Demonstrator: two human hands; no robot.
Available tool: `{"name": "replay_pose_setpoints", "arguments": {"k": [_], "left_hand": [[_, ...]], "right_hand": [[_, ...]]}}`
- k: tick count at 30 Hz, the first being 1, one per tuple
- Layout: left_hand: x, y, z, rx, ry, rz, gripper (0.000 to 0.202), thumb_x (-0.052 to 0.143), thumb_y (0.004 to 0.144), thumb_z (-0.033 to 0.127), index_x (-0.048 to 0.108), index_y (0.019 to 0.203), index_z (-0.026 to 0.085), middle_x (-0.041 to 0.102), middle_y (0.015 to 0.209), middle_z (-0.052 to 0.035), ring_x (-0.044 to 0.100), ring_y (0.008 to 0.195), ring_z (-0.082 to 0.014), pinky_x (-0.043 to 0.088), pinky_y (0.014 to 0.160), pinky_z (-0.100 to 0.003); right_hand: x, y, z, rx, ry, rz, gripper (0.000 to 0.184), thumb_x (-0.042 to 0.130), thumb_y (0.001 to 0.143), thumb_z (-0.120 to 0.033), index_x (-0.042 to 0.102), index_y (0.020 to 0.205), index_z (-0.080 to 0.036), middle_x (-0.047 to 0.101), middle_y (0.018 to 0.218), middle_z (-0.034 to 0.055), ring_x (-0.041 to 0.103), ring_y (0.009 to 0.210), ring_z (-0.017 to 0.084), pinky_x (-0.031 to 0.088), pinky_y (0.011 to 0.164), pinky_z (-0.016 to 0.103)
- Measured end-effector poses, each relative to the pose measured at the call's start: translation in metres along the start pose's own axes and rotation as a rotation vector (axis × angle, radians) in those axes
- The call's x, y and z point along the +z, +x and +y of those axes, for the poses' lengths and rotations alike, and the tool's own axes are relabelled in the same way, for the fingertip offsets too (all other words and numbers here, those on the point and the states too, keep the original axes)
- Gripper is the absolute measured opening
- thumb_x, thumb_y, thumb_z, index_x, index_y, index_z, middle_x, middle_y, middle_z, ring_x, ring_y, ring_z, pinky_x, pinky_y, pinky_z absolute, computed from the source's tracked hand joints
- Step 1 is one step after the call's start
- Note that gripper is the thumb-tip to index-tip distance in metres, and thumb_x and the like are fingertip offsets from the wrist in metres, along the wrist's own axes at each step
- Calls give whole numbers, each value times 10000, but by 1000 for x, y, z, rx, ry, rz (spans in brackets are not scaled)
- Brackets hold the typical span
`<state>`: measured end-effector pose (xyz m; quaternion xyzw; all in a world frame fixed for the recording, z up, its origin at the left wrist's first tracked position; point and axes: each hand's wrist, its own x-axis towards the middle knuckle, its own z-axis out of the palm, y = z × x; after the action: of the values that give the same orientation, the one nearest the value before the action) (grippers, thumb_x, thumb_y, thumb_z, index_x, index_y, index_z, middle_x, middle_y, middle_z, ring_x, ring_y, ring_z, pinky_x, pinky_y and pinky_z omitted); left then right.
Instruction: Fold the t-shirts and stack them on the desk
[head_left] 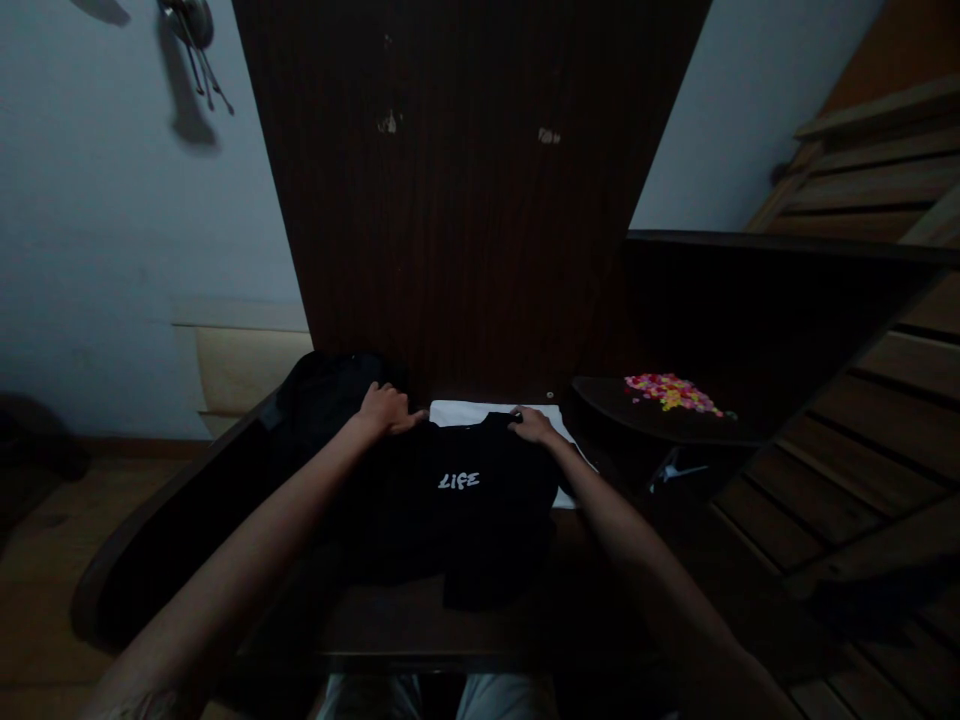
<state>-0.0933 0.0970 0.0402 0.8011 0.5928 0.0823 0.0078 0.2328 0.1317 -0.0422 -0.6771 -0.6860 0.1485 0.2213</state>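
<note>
A black T-shirt [480, 500] with white "LIFE" lettering lies spread on a dark wooden table [390, 620], partly over a white sheet or cloth [469, 411]. My left hand [386, 408] grips the shirt's far left edge, fingers closed on the fabric. My right hand [534, 425] pinches the shirt's far right edge near the collar. Both arms reach forward over the table.
A dark bag or heap of cloth [322, 395] sits at the table's back left. A pile of small pink and yellow pieces [671, 392] lies on a dark side surface at the right. A tall dark wooden panel [465, 180] stands behind; wooden stairs [877, 300] rise on the right.
</note>
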Motion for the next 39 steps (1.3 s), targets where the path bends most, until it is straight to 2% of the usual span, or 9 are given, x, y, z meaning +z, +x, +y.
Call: {"name": "replay_pose_setpoints", "arguments": {"k": [4,8,14,19,24,29,32,35,39], "left_hand": [[19,7,13,30,-18,-9,159,698,722,324,736,779,180,739,953,-187,569,1183,-402,236,1097,-545],[28,11,16,28,-6,-78,112,699,698,178,718,808,184,739,947,-160,645,1071,-340,385,1011,-448],[5,21,2,3,-21,-78,255,596,787,133,636,1036,176,705,996,-120,680,936,-246,491,757,-282],[-11,27,-6,12,-23,17,389,501,803,54,530,1180,149,660,1096,-116,634,1020,-212,484,846,-267],[-2,32,-3,33,25,8,465,526,748,21,558,1200,121,651,1176,-146,574,1170,-246,462,958,-292],[14,40,5,31,57,-90,365,653,690,117,686,1052,148,698,1108,-150,600,1165,-283,488,928,-296],[20,47,10,-18,46,-163,284,680,723,328,734,925,136,732,988,-171,675,1029,-303,531,799,-295],[22,53,12,-62,14,-182,443,543,828,503,749,879,114,741,967,-199,700,980,-304,533,749,-293],[20,58,6,-41,-49,-164,346,525,863,415,756,862,157,762,968,-135,705,970,-242,515,763,-246]], "right_hand": [[12,7,-13,-34,-4,11,230,643,830,-289,712,1023,-186,723,1081,148,649,1064,308,461,919,394],[19,10,-18,-93,24,0,214,649,828,-227,722,1025,-186,716,1124,122,631,1120,262,442,968,332],[17,12,-11,-66,68,-63,123,696,729,-150,721,849,-168,730,935,67,666,970,228,473,858,287],[10,15,-7,-57,129,-111,116,701,672,-125,633,748,-180,660,763,-4,627,766,160,445,673,228],[3,20,-9,-134,204,-72,179,624,653,-96,538,775,-195,591,776,-33,566,771,138,425,683,220],[4,23,-6,-252,318,-47,297,576,549,-44,497,785,-205,535,743,-58,521,738,129,387,652,211],[7,25,-7,-194,359,-79,336,553,520,-38,518,808,-207,531,714,-64,508,687,124,371,606,205],[6,28,-10,-81,425,-106,308,582,560,-74,570,837,-206,571,726,-51,535,686,130,406,621,216],[1,31,-10,-57,501,-151,169,585,665,-111,652,796,-195,666,797,-3,614,817,157,466,767,256]]}}
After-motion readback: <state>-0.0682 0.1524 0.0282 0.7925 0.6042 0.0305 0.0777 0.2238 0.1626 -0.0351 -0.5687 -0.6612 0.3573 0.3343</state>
